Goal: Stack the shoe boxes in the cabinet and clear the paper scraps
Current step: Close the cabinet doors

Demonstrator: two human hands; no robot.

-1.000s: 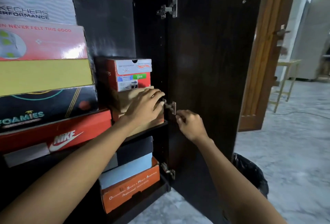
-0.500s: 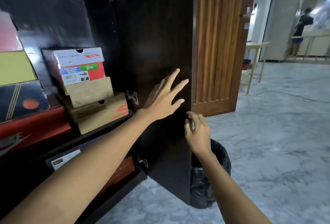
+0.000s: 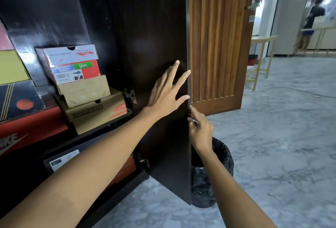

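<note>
Left grip [image 3: 166, 91] splayed flat; right grip [image 3: 201, 129] curled, fingertips forward.

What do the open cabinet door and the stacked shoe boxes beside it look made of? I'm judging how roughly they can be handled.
Cabinet door: seemingly laminated board, dark brown with faint wood grain, a soft sheen and a thin flat edge. Shoe boxes: cardboard; the lower two plain matte brown, the top one printed red and white with a barcode label.
</note>
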